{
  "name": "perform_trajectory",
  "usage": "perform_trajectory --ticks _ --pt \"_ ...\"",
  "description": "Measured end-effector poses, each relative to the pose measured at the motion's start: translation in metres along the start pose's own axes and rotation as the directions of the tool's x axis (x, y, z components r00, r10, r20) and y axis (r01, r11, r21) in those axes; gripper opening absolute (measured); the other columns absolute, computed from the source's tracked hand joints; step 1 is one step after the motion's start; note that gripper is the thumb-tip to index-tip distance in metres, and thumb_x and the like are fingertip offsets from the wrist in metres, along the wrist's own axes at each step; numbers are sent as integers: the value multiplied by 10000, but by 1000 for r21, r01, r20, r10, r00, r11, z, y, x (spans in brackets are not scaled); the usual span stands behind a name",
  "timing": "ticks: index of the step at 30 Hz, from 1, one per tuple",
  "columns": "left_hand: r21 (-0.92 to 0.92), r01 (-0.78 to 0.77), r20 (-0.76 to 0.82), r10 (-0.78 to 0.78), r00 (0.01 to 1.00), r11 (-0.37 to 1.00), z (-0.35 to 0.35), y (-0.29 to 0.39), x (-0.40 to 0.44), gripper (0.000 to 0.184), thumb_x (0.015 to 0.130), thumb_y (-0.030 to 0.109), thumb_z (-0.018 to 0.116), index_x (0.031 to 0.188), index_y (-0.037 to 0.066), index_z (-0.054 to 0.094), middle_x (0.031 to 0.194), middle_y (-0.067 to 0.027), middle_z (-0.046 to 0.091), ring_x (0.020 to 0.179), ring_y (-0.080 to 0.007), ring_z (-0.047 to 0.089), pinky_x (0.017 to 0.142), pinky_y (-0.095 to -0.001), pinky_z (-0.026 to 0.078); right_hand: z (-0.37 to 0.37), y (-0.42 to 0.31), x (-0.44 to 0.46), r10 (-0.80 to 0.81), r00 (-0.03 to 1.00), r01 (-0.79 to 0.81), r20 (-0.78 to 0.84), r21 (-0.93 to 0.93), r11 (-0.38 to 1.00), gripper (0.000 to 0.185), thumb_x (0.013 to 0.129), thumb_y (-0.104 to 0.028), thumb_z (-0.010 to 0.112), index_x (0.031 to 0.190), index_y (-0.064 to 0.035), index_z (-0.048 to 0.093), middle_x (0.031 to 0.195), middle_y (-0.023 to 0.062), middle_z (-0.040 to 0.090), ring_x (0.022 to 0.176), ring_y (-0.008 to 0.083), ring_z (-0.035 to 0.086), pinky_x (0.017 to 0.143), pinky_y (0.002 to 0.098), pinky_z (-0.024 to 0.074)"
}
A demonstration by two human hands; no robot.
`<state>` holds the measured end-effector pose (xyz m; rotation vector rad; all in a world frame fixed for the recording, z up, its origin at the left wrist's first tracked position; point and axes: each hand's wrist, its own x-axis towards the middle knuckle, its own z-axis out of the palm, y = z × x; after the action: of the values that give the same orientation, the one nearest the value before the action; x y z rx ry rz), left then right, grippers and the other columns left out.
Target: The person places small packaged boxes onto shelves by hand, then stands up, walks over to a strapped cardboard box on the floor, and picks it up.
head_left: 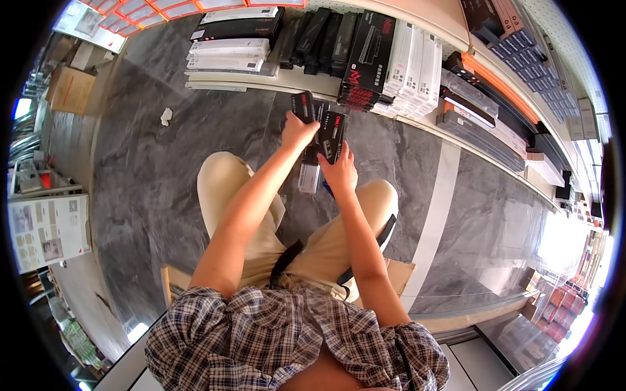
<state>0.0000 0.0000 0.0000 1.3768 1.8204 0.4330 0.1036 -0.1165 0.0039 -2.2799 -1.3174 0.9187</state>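
My left hand (300, 133) is closed on a small black box (302, 104) with red and white print. Just right of it, my right hand (340, 171) grips another black box (333, 132), its front marked with red lettering and a small product picture. Part of a further dark box (320, 112) shows between the two; which hand supports it, I cannot tell. Below the hands, a whitish box (308, 178) is partly covered by the dark boxes. My fingers behind the boxes are hidden.
Ahead, a low shelf (261, 81) bears stacked white boxes (228, 63), dark packages (319, 42) and a large black carton (370, 58). More shelving (430, 124) runs along the right. A crumpled white scrap (166, 116) lies on the grey floor (150, 169). A cardboard box (72, 90) stands at left.
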Motion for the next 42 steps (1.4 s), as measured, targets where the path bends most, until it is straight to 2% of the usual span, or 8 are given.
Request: perform_trajectory --ticks 5,11,15,22,29,33,35,42 --pt "-15 -22 -1 22 1000 1000 -12 -3 9 749 655 284 696 1174 -94 312 1068 -304 542 973 -423 565 848 -436 465 12 -30 3 157 985 -162 -77 -73 984 1000 676 -483 672 1362 52 178 1227 216 430 926 373 597 761 423 509" --pt "91 -104 24 102 994 990 -8 -9 3 768 635 250 694 1224 -43 298 1105 -288 518 1024 -409 540 874 -432 451 5 -25 5 222 971 -229 -84 -90 969 647 644 -374 683 1084 21 418 1075 196 475 902 367 603 762 416 512" --pt "66 -149 19 148 989 987 -16 -9 10 782 625 229 685 1246 -36 292 1134 -284 491 1054 -411 513 898 -433 432 -23 -4 9 80 994 -95 -76 -214 972 567 629 -292 679 1071 -6 468 1072 169 497 870 349 614 736 409 518" --pt "218 -210 129 185 974 953 -29 -9 20 773 615 228 695 1237 0 298 1099 -279 508 1005 -416 541 855 -446 455 -78 33 41 -473 848 528 239 -298 795 602 613 -87 666 1183 -168 489 1189 16 502 894 290 605 714 397 518" --pt "-80 -235 310 248 918 969 13 -39 25 752 573 215 728 1155 -92 363 1001 -276 577 975 -375 580 833 -373 466 -55 22 75 -590 772 632 238 -387 671 543 719 -83 597 1232 -174 445 1263 44 456 863 313 613 670 419 516" --pt "-71 -159 332 174 927 985 10 -28 11 686 617 129 715 1169 -90 372 1018 -208 572 980 -283 571 856 -336 435 -24 18 60 -414 905 371 -102 -288 883 550 807 -202 563 1302 -133 333 1248 196 441 866 376 603 697 451 506" --pt "-86 -164 344 184 921 983 14 -33 15 692 619 133 718 1173 -85 365 1031 -207 568 986 -285 567 868 -336 428 -9 14 48 -3 981 -14 -193 -91 996 598 816 -312 566 1298 -67 312 1213 252 458 894 391 595 723 460 501" --pt "-19 -136 250 137 958 990 7 -27 15 733 635 188 716 1195 -83 329 1049 -246 566 997 -330 571 872 -342 439 2 -8 27 209 978 -208 10 -35 977 938 687 -500 682 1352 -4 245 1151 235 525 1020 376 564 843 424 471"
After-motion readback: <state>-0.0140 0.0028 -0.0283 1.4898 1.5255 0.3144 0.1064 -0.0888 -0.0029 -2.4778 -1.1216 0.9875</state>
